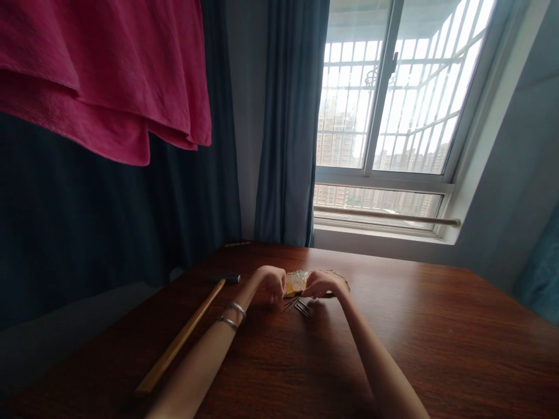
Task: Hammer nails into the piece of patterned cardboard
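My left hand (274,283) is closed, its fingers curled downward beside the left edge of a light, yellowish patterned flat object (296,281). Whatever those fingers hold, if anything, is hidden. At the object's right side my right hand (319,284) is bent over with thumb and fingers pressed together; a small dark bit shows at the fingertips, too small to name. Several thin metal nails (301,306) lie loose on the table just in front of the patterned object, between my hands. The patterned object's right part is partly covered by my right hand.
A hammer with a long wooden handle (186,337) and a dark head (231,279) lies left of my left arm on the brown wooden table (414,326). A pink cloth (109,75) hangs at upper left. Blue curtains (288,128) and a barred window stand behind.
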`<action>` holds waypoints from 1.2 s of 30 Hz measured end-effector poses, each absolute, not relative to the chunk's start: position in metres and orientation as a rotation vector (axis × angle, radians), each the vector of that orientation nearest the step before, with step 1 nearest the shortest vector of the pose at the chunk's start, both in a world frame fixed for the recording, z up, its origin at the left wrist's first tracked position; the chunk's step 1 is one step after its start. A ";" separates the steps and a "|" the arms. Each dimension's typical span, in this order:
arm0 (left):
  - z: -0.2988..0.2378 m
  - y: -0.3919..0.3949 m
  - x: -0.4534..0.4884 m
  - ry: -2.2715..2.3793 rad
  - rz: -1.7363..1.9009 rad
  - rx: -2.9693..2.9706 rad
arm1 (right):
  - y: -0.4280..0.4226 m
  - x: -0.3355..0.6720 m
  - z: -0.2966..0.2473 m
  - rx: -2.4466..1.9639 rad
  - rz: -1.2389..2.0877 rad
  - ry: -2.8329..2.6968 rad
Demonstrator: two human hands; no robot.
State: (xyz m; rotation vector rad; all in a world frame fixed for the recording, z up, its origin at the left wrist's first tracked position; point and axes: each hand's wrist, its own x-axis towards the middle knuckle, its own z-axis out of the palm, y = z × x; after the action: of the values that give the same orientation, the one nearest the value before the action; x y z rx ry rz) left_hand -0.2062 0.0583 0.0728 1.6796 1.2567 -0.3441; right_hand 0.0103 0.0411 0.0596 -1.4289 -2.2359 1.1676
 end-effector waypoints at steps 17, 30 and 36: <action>0.060 0.052 -0.186 1.250 -0.296 1.752 | 0.018 -0.031 0.051 -1.354 1.504 -2.423; 0.054 0.069 -0.213 1.429 -0.039 1.712 | 0.055 0.027 0.046 -1.465 0.543 -2.174; 0.075 0.058 -0.208 1.461 -0.066 1.824 | 0.058 0.040 0.025 -1.643 0.488 -2.201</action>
State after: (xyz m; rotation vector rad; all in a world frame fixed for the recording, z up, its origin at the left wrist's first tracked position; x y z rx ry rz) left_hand -0.2082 0.0578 0.0753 1.8243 1.4608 -0.0661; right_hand 0.0396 0.0579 0.0252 -1.6433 -2.2011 0.4875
